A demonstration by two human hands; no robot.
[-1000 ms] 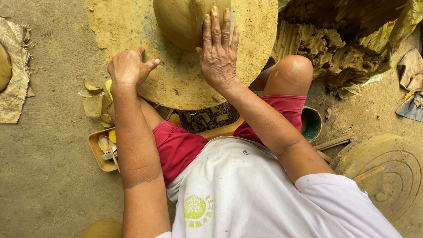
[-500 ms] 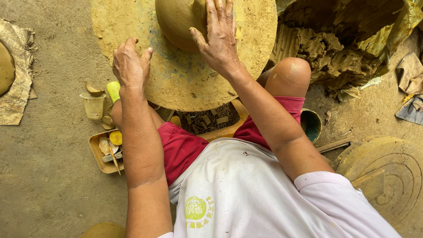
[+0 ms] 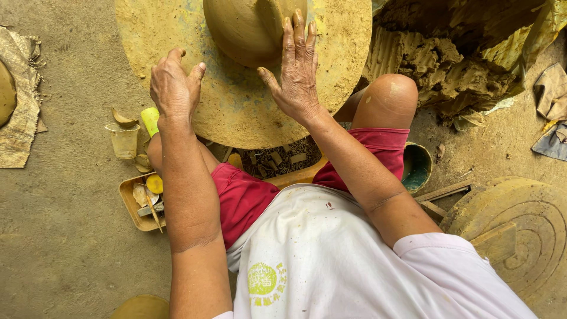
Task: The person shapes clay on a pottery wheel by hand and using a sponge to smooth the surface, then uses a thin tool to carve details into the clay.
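Your right hand point(image 3: 298, 74) lies flat and spread against the domed brown clay mound point(image 3: 251, 26) atop the round clay-caked wheel point(image 3: 236, 112); your left hand point(image 3: 173, 85) rests loosely curled, empty, on its rim. Uneven pressing may dent the soft wall.

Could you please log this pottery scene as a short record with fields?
left hand: flat on the clay-coated wheel disc
right hand: fingers spread against the side of the clay pot
pot: on the disc, top out of view
left of the knee: small tray of tools, clear plastic cup
upper right: heap of raw clay
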